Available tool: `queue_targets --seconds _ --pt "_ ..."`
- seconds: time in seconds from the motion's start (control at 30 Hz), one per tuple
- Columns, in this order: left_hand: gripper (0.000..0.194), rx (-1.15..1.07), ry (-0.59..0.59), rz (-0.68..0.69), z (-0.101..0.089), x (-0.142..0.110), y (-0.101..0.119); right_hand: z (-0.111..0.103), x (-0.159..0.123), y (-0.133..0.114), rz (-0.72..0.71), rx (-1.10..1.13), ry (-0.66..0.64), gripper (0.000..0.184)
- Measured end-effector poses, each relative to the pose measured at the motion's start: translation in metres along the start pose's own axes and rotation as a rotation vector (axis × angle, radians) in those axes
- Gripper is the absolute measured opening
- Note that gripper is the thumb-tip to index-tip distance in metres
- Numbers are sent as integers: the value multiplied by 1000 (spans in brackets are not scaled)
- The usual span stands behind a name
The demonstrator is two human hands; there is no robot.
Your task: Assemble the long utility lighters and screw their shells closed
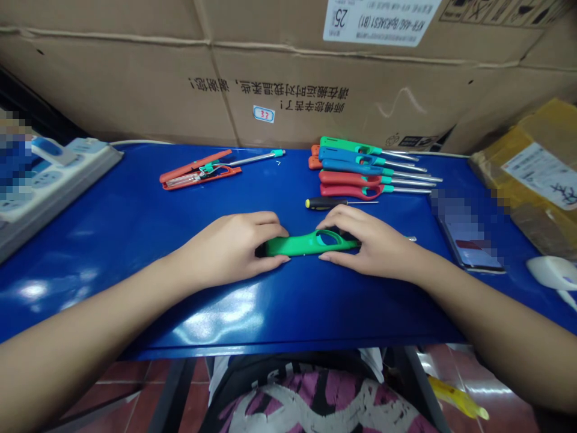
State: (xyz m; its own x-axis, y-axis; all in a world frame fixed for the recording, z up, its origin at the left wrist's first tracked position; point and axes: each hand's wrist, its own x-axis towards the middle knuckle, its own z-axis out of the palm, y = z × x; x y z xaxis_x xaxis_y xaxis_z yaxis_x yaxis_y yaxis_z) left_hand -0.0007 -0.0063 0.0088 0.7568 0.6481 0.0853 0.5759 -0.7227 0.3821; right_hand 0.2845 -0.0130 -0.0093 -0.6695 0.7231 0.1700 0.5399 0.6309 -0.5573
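Observation:
A green long-nosed lighter [306, 243] lies flat on the blue table [135, 228], its metal tip pointing right. My left hand [234, 246] is closed round its butt end. My right hand [374, 243] grips the trigger end, fingers curled over the body. Just beyond them lies a small screwdriver [329, 203] with a black and yellow handle. An opened red lighter [202, 171] with its halves apart sits at the back left of centre.
Several finished lighters [365, 171] in green, blue and red are stacked at the back right. A power strip [49, 180] sits at the left edge, a phone [469, 231] at the right. Cardboard boxes [288, 72] wall the back.

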Motion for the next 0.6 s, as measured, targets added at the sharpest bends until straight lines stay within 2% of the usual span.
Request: queue_targets --seconds 0.4,0.5,0.6 --pt "24 -97 43 -118 3 0 6 6 0 4 4 54 73 32" --pt "22 -32 29 -103 4 0 9 8 0 5 -24 3 74 33" --pt "22 153 -6 -69 4 -1 13 8 -1 4 -56 -94 42 35"
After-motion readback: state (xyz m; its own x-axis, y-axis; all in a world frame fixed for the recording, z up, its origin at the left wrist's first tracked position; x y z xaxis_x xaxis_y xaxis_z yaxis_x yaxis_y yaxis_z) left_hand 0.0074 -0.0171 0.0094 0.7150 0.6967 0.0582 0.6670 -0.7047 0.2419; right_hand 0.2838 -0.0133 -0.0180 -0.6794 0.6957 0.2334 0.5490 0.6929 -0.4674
